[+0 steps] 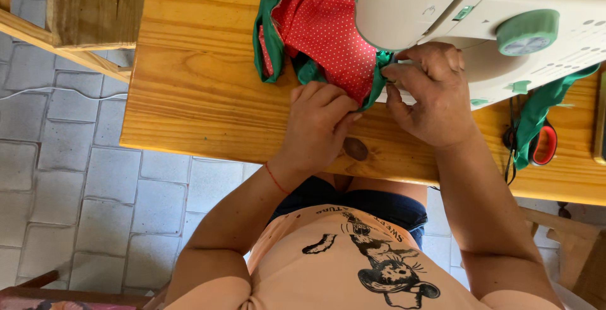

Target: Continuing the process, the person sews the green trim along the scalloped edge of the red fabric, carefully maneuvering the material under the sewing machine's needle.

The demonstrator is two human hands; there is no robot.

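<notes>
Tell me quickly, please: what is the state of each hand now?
Left hand: closed, pinching the red dotted fabric at its edge.
Right hand: fingers curled, pressing the fabric by the sewing machine; whether it grips cannot be told.

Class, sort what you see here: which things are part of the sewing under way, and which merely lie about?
In use: left hand, right hand, red dotted fabric with green fabric, sewing machine.
Lying about: scissors, green strip, wooden table.

This looks like a home sewing corner, perhaps on a patio. A white sewing machine (505,26) stands on a plain wooden table (196,83), with scissors (543,146) beside it. The floor (76,177) is grey paving blocks, and wooden furniture (88,13) stands near.
</notes>
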